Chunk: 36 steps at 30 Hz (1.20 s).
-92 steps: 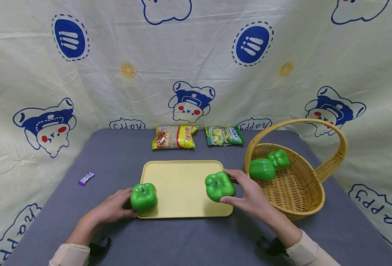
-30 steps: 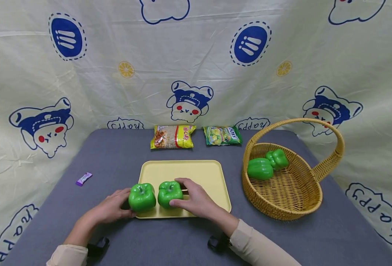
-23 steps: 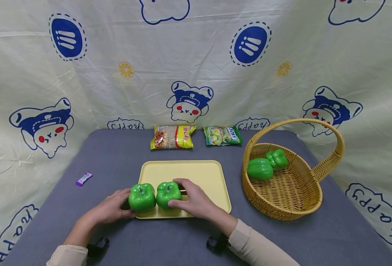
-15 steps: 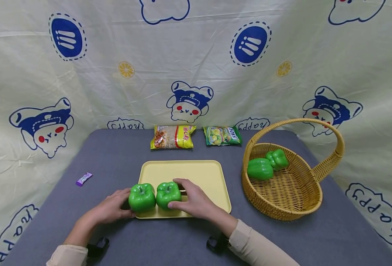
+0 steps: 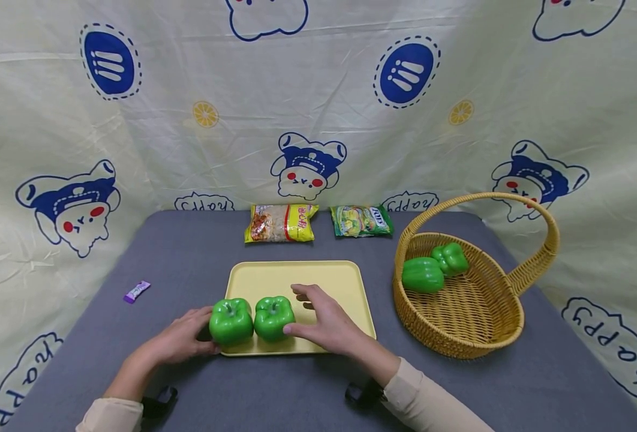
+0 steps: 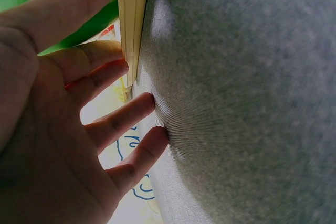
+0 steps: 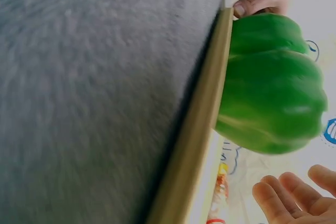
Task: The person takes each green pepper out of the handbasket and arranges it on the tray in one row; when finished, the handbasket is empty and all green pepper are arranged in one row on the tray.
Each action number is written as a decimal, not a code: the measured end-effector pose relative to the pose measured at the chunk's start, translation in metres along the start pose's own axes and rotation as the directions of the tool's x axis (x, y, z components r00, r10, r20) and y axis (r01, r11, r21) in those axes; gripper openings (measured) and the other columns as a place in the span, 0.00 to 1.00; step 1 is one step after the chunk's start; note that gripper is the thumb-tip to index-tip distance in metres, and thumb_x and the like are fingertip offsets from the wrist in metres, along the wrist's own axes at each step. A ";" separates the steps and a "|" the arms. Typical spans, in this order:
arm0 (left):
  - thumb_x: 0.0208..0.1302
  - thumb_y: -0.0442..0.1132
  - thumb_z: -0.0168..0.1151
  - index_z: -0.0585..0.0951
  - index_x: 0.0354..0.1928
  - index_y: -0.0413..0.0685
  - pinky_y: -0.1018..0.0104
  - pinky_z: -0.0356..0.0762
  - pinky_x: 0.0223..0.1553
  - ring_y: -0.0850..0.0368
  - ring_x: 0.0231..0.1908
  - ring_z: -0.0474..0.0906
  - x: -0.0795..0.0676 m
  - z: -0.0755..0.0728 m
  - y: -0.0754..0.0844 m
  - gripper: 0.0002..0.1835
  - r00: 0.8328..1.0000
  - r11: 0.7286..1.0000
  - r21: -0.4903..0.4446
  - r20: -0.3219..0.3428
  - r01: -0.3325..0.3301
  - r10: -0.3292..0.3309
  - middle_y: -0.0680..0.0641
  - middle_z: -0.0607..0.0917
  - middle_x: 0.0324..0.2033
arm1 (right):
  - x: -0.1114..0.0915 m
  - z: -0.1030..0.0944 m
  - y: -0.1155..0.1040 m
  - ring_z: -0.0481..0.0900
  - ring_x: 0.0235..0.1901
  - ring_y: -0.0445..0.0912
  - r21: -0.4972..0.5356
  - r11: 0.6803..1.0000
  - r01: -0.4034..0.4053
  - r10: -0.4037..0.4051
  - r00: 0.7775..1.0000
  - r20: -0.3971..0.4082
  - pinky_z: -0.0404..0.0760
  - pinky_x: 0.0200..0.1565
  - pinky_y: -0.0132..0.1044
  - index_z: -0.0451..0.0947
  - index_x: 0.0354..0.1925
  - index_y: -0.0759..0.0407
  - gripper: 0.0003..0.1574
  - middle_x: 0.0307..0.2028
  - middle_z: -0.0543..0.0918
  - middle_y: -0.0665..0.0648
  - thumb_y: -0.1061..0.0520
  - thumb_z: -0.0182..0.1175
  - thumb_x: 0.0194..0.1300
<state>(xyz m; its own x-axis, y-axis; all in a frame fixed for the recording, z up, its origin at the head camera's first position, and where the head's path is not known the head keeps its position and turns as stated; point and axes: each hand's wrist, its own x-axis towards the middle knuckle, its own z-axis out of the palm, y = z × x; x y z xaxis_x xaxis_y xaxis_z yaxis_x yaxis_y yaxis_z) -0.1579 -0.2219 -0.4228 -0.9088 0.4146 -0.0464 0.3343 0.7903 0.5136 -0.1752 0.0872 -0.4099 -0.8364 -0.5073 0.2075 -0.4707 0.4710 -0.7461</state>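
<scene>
Two green bell peppers stand side by side on the front left of a pale yellow tray (image 5: pixel 324 282). My left hand (image 5: pixel 183 336) rests at the outer side of the left bell pepper (image 5: pixel 231 321); the left wrist view shows its fingers (image 6: pixel 123 119) spread and loose, tips at the tray's edge and the cloth. To the right of the other bell pepper (image 5: pixel 273 318), my right hand (image 5: pixel 331 321) has its fingers extended and holds nothing. Its thumb overlaps that pepper's edge in the head view, while the right wrist view shows a gap between its fingertips and the pepper (image 7: pixel 273 87).
On the right stands a wicker basket (image 5: pixel 469 324) with a tall handle and two more green peppers (image 5: pixel 423 275) in it. Two snack bags, one yellow (image 5: pixel 282 223) and one green (image 5: pixel 360 221), lie behind the tray. A small purple packet (image 5: pixel 137 291) lies at left.
My right hand carried a pepper leftward from beside the basket onto the tray, next to the left pepper. It has since let go and drawn back slightly right. The left hand has stayed put.
</scene>
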 end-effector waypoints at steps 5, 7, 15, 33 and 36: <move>0.48 0.47 0.71 0.70 0.62 0.35 0.34 0.64 0.55 0.34 0.59 0.67 0.000 0.000 0.000 0.40 1.000 1.000 0.000 0.004 0.010 -0.010 0.35 0.73 0.59 | -0.007 -0.015 -0.003 0.73 0.60 0.51 0.000 1.000 0.017 -0.017 0.999 -0.036 0.74 0.59 0.44 0.62 0.66 0.55 0.46 0.61 0.72 0.57 0.46 0.69 0.53; 0.48 0.47 0.71 0.70 0.62 0.35 0.34 0.64 0.55 0.34 0.60 0.67 0.000 0.000 0.000 0.39 1.000 1.000 0.001 0.003 0.012 -0.012 0.34 0.73 0.60 | -0.010 -0.023 -0.004 0.72 0.61 0.50 -0.009 1.000 0.023 -0.024 0.999 -0.046 0.74 0.59 0.44 0.62 0.66 0.54 0.46 0.61 0.71 0.57 0.46 0.69 0.54; 0.48 0.47 0.71 0.70 0.62 0.35 0.34 0.64 0.55 0.34 0.60 0.67 -0.001 0.000 0.002 0.40 1.000 1.000 -0.003 0.008 0.018 -0.018 0.34 0.73 0.60 | -0.025 -0.054 -0.008 0.73 0.59 0.50 -0.120 0.993 0.008 -0.020 0.994 -0.106 0.74 0.58 0.48 0.64 0.66 0.52 0.45 0.61 0.73 0.54 0.45 0.69 0.53; 0.48 0.47 0.72 0.71 0.61 0.36 0.34 0.64 0.55 0.34 0.59 0.67 -0.001 -0.001 0.002 0.39 1.000 1.000 -0.001 0.016 0.018 -0.018 0.35 0.73 0.59 | -0.056 -0.118 -0.002 0.73 0.59 0.53 -0.299 0.954 -0.005 -0.056 0.979 -0.198 0.73 0.57 0.53 0.67 0.63 0.56 0.42 0.59 0.75 0.57 0.46 0.69 0.53; 0.48 0.48 0.72 0.71 0.61 0.36 0.34 0.65 0.54 0.35 0.59 0.67 -0.001 -0.001 0.002 0.39 1.000 1.000 0.006 0.014 0.015 -0.015 0.35 0.74 0.59 | -0.060 -0.127 0.003 0.72 0.59 0.53 -0.319 0.947 -0.023 -0.047 0.977 -0.210 0.73 0.57 0.54 0.67 0.63 0.57 0.42 0.59 0.75 0.58 0.47 0.69 0.54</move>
<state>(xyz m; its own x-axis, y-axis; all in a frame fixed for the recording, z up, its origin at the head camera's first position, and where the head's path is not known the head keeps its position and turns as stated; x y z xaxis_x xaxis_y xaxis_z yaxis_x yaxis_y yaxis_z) -0.1564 -0.2210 -0.4211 -0.9102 0.4089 -0.0656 0.3224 0.7991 0.5075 -0.1620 0.2111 -0.3444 -0.8535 -0.3660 0.3709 -0.5165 0.6883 -0.5094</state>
